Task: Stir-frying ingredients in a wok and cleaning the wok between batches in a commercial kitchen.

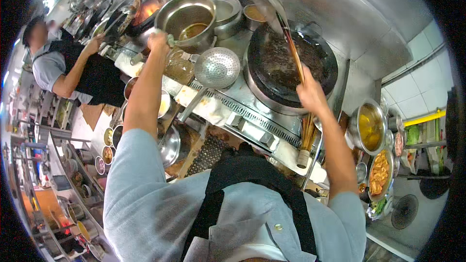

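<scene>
My left hand (pixel 159 42) is closed around a pale cloth (pixel 170 40) at the near side of a steel pot (pixel 210 14). The pot tilts toward me and holds a little brown liquid (pixel 194 31). With my right hand (pixel 311 89) I grip the wooden handle of a long metal utensil (pixel 291 49). Its wide head is raised over the back of the wok and blurred, so its exact kind is unclear. Dark, bubbling liquid fills the black wok (pixel 291 65) below. A perforated steel skimmer (pixel 217 67) lies between my hands, its handle pointing toward me.
A lidded-looking steel pot (pixel 227 16) stands behind. A bamboo brush (pixel 307 142) rests at the stove's front edge. To the right are a bowl of yellow liquid (pixel 370 127) and a bowl of orange pieces (pixel 379 173). At left, another person (pixel 72 58) works beside a flaming wok (pixel 149 9).
</scene>
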`<state>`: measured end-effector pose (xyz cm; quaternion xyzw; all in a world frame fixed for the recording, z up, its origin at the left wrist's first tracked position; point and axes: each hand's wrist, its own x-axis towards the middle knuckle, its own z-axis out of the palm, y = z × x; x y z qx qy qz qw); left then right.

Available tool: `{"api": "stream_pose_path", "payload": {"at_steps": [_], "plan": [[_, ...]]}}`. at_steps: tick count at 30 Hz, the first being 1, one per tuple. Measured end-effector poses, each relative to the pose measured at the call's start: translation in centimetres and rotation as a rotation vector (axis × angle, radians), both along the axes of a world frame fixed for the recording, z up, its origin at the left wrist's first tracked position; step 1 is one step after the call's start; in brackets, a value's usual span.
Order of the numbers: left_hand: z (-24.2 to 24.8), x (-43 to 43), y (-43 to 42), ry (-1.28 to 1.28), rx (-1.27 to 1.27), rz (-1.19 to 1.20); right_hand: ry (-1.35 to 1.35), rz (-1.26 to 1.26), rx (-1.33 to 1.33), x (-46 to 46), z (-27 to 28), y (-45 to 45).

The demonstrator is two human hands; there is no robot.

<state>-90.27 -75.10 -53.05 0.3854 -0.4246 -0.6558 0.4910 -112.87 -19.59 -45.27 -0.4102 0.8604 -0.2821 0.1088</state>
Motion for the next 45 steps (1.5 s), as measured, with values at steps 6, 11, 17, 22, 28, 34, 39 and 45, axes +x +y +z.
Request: {"api": "stream_pose_path", "payload": {"at_steps": [6,11,17,22,28,34,39,45], "plan": [[-4.2,1.7,1.7,0.059,0.053,0.329,0.539,0.015,0.440,-6.0,-0.5,-10.4],[-13.2,5.1,-1.4,0.115,0.219,0.405,0.324,-0.028,0.343,-2.5,-2.1,-14.6],[-14.3,5.9,2.2,-0.149,0.193,0.122,-0.978,-0.025,-0.419,12.5,-2.3,-16.0],[-12.6,12.2,9.8,0.420,0.239,-0.140,-1.768,0.238,-0.597,21.5,-4.4,-17.3],[-15.2,20.6,28.6,0.766,0.628,-0.521,-1.928,0.340,-0.519,25.0,-12.0,-22.8],[-20.2,18.5,41.6,0.150,0.837,-0.689,-1.121,0.274,-0.479,23.9,-14.8,-10.2],[-11.9,5.5,42.5,0.070,0.575,-0.717,-1.201,-0.016,-0.135,19.7,-18.1,11.3],[-21.4,-11.9,39.1,-0.848,-1.536,-0.570,-0.982,-0.225,0.027,19.8,-24.0,21.5]]}}
